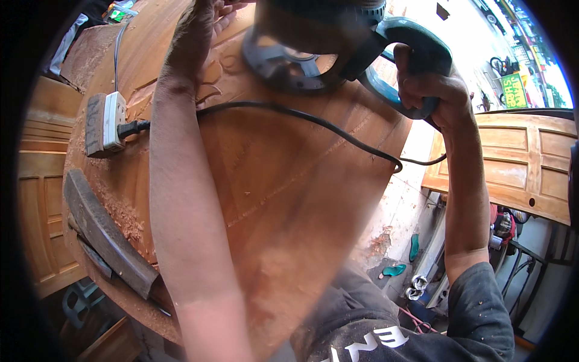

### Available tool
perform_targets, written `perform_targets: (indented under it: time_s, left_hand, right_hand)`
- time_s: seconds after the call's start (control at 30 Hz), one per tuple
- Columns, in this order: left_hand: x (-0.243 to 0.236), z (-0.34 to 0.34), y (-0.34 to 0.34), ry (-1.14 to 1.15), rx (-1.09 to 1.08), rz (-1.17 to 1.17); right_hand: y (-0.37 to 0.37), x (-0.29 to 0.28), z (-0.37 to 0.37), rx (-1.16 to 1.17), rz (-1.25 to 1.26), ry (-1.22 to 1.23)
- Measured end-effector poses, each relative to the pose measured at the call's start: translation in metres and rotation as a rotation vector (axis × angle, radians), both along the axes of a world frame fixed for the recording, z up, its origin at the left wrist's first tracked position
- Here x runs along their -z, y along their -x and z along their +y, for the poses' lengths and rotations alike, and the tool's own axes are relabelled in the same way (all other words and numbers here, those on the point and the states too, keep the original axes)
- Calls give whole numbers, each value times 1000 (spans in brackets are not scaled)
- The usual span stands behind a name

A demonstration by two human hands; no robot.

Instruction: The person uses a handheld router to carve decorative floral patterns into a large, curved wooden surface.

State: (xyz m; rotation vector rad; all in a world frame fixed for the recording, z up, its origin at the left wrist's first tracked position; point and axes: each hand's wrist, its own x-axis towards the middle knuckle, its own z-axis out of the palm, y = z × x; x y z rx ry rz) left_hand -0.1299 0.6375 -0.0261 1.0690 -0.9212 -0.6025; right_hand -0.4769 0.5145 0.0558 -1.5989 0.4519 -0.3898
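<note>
My right hand is wrapped round the dark teal loop handle of a power tool that looks like a router. The router's round metal base is over a large brown wooden panel, and the top of its body is cut off by the upper edge. My left hand is beside the router near carved grooves in the wood; it is partly out of view, with the visible fingers loosely apart. A black power cord crosses the panel under my left forearm.
A white power outlet block on a wooden piece takes the plug at left. A dark curved bar lies among wood shavings. Panelled doors stand at both sides. Green slippers and metal pipes are on the floor at right.
</note>
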Motion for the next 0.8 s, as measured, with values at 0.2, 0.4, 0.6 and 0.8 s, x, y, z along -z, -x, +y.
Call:
perform_targets:
  time_s: [0.2,0.4,0.6,0.8]
  left_hand:
    - [-1,6,-1,-5,41,-6]
    - [-8,-1,27,88,38,79]
    - [-28,3,17,-86,104,43]
    - [-3,1,-6,-108,28,381]
  right_hand:
    - [-2,-1,4,40,-9,-1]
    - [2,0,-1,15,-21,-12]
    - [1,1,2,-27,-31,-7]
    - [3,6,-8,-45,-8,-22]
